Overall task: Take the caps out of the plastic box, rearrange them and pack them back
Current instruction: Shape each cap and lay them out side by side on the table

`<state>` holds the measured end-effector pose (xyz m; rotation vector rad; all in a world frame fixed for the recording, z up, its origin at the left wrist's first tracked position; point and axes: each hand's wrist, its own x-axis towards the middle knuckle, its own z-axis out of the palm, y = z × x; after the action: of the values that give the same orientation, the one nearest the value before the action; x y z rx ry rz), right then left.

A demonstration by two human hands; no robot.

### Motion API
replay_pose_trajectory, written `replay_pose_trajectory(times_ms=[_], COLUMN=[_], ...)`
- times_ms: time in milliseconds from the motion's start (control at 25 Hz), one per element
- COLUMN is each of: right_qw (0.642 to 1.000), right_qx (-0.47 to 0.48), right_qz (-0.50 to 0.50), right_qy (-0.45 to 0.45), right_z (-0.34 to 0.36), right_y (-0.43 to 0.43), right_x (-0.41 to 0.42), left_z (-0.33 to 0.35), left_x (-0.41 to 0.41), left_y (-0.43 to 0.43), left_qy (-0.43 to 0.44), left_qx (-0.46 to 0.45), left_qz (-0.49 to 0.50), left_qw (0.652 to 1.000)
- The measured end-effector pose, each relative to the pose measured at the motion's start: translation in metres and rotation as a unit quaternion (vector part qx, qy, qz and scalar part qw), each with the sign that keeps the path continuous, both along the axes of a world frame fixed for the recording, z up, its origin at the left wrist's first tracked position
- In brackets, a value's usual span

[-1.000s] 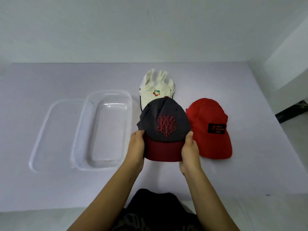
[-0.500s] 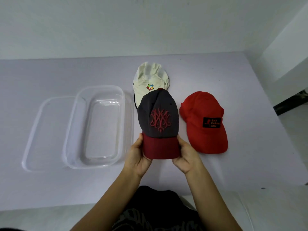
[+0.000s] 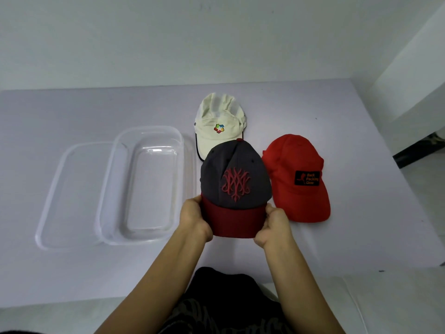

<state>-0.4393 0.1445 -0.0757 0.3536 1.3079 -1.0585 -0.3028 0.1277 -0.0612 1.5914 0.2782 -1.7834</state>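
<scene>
Pale table (image 3: 337, 237) — on it a clear box (image 3: 149, 127), its lid (image 3: 72, 194), a white cap (image 3: 216, 116), a red cap (image 3: 289, 160).

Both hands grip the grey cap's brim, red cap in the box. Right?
No: the red cap lies on the table, right of the grey cap; the box is empty. The left hand and right hand do grip the brim. Head view.

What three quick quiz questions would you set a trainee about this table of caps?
1. True or false: the clear plastic box holds a cap.
2. Fill in: the red fabric cap lies to the ___ of the grey cap with dark red brim.
3. The left hand and right hand grip: A) white cap, B) grey cap's brim, C) box?
Key: 1 false; 2 right; 3 B.
</scene>
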Motion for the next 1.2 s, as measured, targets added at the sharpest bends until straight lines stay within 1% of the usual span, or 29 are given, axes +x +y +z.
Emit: replay_pose_trajectory(times_ms=[120,200,280,400,440,480,520,600,680,760,840,960,1120,1200], right_qw=[1.0,0.999,0.996,0.992,0.988,0.984,0.981,0.976,0.977,0.982,0.984,0.981,0.98,0.978], right_qx=[-0.012,-0.039,-0.069,-0.101,-0.115,-0.126,-0.126,-0.103,-0.074,-0.062,-0.07,-0.08,-0.09,-0.097], right_qz=[-0.021,-0.017,0.008,0.031,0.05,0.074,0.1,0.163,0.179,0.151,0.13,0.139,0.113,0.115], right_qy=[0.007,0.021,0.05,0.073,0.086,0.098,0.105,0.101,0.089,0.092,0.103,0.11,0.135,0.145], right_z=[0.015,0.019,0.019,0.022,0.023,0.025,0.025,0.026,0.024,0.025,0.032,0.04,0.042,0.042], right_y=[-0.002,-0.002,-0.002,-0.002,-0.002,-0.002,-0.003,-0.002,0.001,0.002,0.001,0.0,0.0,0.002], right_x=[0.006,0.008,0.009,0.009,0.009,0.01,0.01,0.014,0.016,0.012,0.007,0.004,0.001,0.003], left_z=[0.011,0.015,0.014,0.009,0.008,0.008,0.01,0.019,0.026,0.027,0.028,0.029,0.03,0.031], left_x=[-0.003,-0.001,0.002,0.002,0.0,-0.002,-0.003,-0.006,-0.006,-0.006,-0.005,-0.005,0.001,-0.001], left_y=[-0.002,-0.001,0.0,0.0,0.001,0.001,0.001,0.001,0.001,0.001,0.001,-0.001,0.001,0.005], left_qy=[-0.019,-0.024,-0.04,-0.099,-0.106,-0.095,-0.07,-0.016,0.017,0.016,0.015,0.014,-0.027,-0.047], left_qx=[0.007,-0.028,-0.078,-0.124,-0.137,-0.144,-0.137,-0.09,-0.044,-0.029,-0.04,-0.052,-0.072,-0.081], left_qz=[0.037,0.04,0.018,0.005,0.005,0.001,-0.009,-0.067,-0.108,-0.098,-0.073,-0.048,-0.106,-0.109], left_qw=[0.999,0.999,0.996,0.987,0.985,0.985,0.988,0.994,0.993,0.995,0.996,0.997,0.991,0.99])
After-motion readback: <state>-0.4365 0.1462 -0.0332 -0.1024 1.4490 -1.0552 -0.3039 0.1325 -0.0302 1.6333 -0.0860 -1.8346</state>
